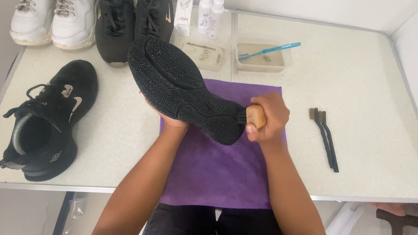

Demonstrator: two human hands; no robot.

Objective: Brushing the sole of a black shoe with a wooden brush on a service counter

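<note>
From the head camera, looking down, the left hand point(171, 120) is under a black shoe point(186, 90) and grips it from below, so that only a few fingers show past the shoe's edge; the shoe is held sole-up above a purple cloth point(219, 169), with its patterned tread facing the camera and its length running from upper left to lower right. The right hand point(268, 118) is clenched around a wooden brush point(256, 116), whose pale handle shows between the fingers and whose working end meets the lower right end of the sole. The cloth lies flat on a pale folding table point(372, 96), at the near edge and hanging a little over it, right below both hands. To the left, on the table, a second black shoe point(47, 118) lies on its side with its opening towards the camera, well apart from the held one. At the far edge stand 2 white sneakers point(55, 6) and, just beside them, 2 black sneakers point(132, 15). Further right at the back are a small white box point(183, 9) and 2 small white spray bottles point(210, 13), close together. In front of them sit 2 shallow clear trays point(261, 61); a blue toothbrush point(270, 50) rests in the right one, its handle sticking out over the rim. On the right of the cloth, 2 slim black brushes point(325, 138) lie side by side on the table, untouched.
</note>
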